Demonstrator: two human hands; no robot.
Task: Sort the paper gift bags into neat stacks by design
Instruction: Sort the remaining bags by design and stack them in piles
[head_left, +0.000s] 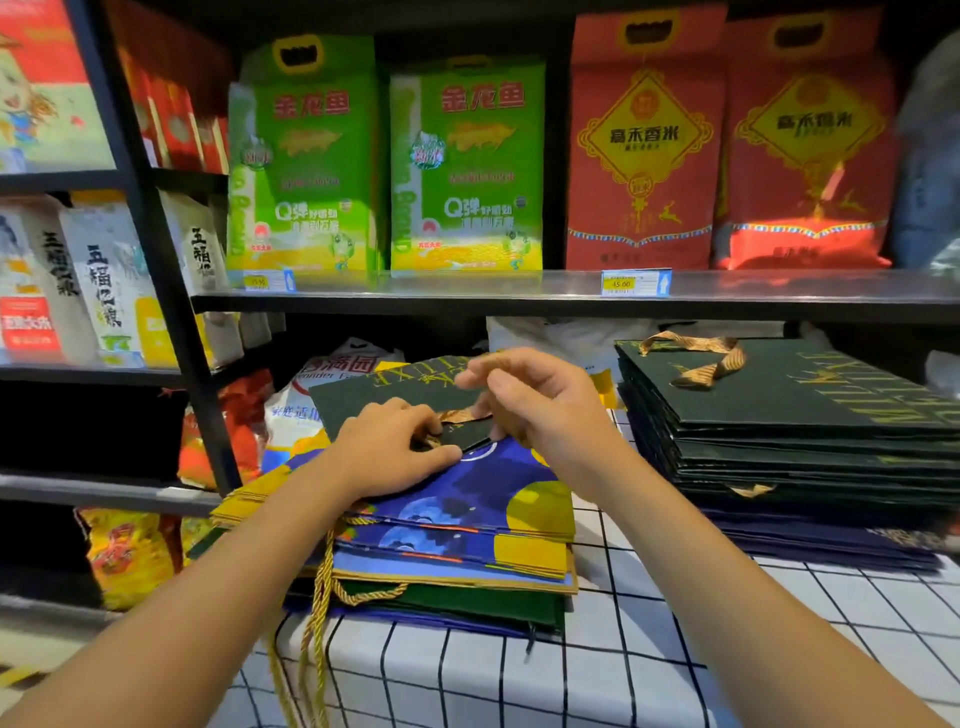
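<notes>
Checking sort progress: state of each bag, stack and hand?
dark green bag: flat on the mixed pile, held by both hands
left hand: grips the bag's near edge
right hand: pinches its ribbon handle
mixed pile: blue and green bags, uneven
green stack: neat, flat

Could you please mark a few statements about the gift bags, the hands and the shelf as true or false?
1. Both hands are on a dark green bag lying on the mixed pile. True; the left hand and right hand are at its ribbon handle.
2. The stack of dark green bags stands to the left of the mixed pile. False; it stands to the right.
3. The blue moon-print bags lie under the dark green bag. True.
4. The table cover is plain red. False; it is white with a dark grid.
5. The green rice packs stand on the shelf above. True.
</notes>
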